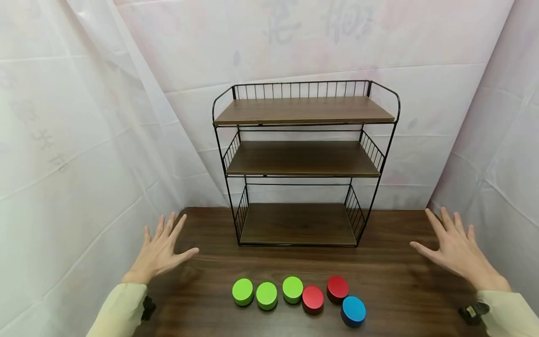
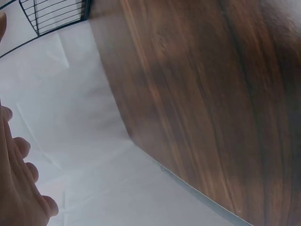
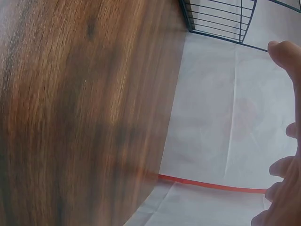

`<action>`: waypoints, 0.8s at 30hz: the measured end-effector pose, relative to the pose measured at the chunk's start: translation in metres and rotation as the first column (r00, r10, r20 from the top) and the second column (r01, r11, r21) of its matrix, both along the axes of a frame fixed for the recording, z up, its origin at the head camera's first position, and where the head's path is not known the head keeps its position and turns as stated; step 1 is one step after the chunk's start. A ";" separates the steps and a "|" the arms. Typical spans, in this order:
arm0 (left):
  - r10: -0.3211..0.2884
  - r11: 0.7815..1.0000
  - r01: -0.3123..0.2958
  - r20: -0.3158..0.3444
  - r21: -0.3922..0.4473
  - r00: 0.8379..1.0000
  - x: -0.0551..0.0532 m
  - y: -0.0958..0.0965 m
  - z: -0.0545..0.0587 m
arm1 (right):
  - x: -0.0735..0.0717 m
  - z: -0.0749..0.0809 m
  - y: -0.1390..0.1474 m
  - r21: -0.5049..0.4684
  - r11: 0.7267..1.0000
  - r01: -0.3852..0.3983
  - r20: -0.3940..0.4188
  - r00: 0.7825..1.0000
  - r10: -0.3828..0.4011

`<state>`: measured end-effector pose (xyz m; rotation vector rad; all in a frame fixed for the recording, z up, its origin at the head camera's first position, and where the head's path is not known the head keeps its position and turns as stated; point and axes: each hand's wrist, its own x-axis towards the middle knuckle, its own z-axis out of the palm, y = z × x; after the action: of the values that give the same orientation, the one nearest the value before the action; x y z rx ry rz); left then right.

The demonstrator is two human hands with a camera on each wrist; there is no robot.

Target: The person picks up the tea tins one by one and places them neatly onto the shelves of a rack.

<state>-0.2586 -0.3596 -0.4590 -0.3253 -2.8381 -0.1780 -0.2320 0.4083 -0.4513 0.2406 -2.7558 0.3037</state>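
My left hand [image 1: 159, 252] is held over the left side of the table, fingers spread and holding nothing. On the opposite side my right hand [image 1: 456, 250] is spread the same way, also bare. Between them, near the front, stand small round canisters: a green one [image 1: 243, 292] at the left, a second green one [image 1: 266, 296], and a third green one [image 1: 292, 289]. Beside these are a red canister [image 1: 313, 299], another red canister [image 1: 338, 289] a little farther back, and a blue canister [image 1: 353, 311] at the front right. Both hands are well apart from the canisters.
A three-tier shelf rack [image 1: 303, 159] with a black wire frame and brown boards stands behind the canisters on the dark wood table [image 1: 294, 262]. White cloth walls [image 1: 105, 140] enclose the back and both sides.
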 end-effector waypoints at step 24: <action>-0.036 0.976 0.034 0.008 0.217 0.999 -0.015 0.049 0.037 | 0.009 -0.011 -0.019 -0.093 0.996 0.000 0.018 1.000 0.002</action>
<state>-0.2739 -0.3105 -0.4215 -0.3273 -2.7911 -0.4947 -0.2235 0.3890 -0.4619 0.2162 -2.7502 0.4357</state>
